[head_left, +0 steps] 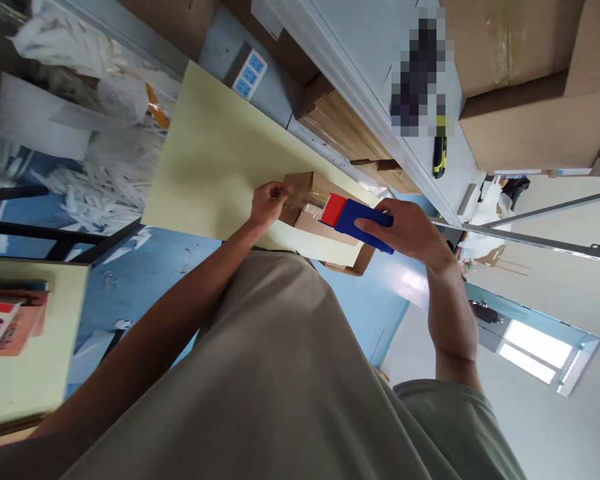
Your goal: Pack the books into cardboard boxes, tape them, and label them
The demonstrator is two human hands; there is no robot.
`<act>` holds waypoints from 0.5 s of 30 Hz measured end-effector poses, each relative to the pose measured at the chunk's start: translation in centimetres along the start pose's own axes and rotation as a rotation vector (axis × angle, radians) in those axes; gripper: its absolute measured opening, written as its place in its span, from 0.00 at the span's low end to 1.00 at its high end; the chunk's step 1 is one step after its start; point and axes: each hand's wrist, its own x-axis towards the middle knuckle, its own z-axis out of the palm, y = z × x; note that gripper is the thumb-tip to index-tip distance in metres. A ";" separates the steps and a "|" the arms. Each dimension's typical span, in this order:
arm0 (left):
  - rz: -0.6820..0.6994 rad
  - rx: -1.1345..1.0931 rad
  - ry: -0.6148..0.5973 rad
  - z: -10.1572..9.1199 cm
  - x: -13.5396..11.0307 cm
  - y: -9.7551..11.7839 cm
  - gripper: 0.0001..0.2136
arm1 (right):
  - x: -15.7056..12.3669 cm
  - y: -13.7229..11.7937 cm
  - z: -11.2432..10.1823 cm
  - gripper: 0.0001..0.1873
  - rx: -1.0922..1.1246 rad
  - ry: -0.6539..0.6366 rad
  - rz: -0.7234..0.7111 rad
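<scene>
A small brown cardboard box (307, 190) lies on a pale yellow table top (215, 153), with clear tape across it. My left hand (269, 203) is closed, its fingers pinching the box's near left corner. My right hand (410, 230) grips a blue tape dispenser (363, 220) with a red front end, which rests on top of the box. Another flat cardboard piece (354, 263) sticks out under the box at the table's edge.
A white power strip (249, 72) with blue sockets sits beyond the table. Stacked cardboard (340, 120) and large boxes (525, 87) stand on a grey shelf. A yellow-black utility knife (440, 155) lies there. White packing scraps (105, 160) cover the blue floor. Another table with printed sheets (10, 327) is at left.
</scene>
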 end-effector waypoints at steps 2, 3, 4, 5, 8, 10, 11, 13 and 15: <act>-0.022 0.020 0.020 0.7 -0.2 -0.1 0.06 | 0.7 0.0 0.5 0.34 -0.001 0.022 -0.035; -0.032 0.024 0.030 1.1 -0.4 -0.1 0.05 | 1.0 0.0 0.7 0.35 -0.004 0.036 -0.051; -0.039 0.028 0.038 1.5 -0.5 -0.2 0.05 | 1.3 0.0 0.8 0.35 -0.007 0.048 -0.064; -0.036 0.033 0.044 1.9 -0.7 -0.2 0.04 | 1.5 -0.1 1.0 0.35 -0.011 0.057 -0.073; 0.027 0.073 0.052 2.3 -0.9 -1.0 0.05 | 1.9 -0.3 1.1 0.34 -0.013 0.058 -0.086; 0.057 0.127 0.052 1.7 -1.0 -1.8 0.10 | 1.9 -0.4 1.1 0.33 -0.005 0.045 -0.089; 0.058 0.158 0.046 1.2 -1.0 -2.1 0.16 | 1.8 -0.4 1.1 0.33 -0.002 0.039 -0.088; 0.071 0.212 0.005 0.0 -1.3 -2.3 0.29 | 1.7 -0.3 1.1 0.33 -0.001 0.031 -0.080; 0.154 0.261 -0.093 -1.1 -1.8 -1.6 0.39 | 1.6 -0.1 1.3 0.32 -0.004 0.033 -0.073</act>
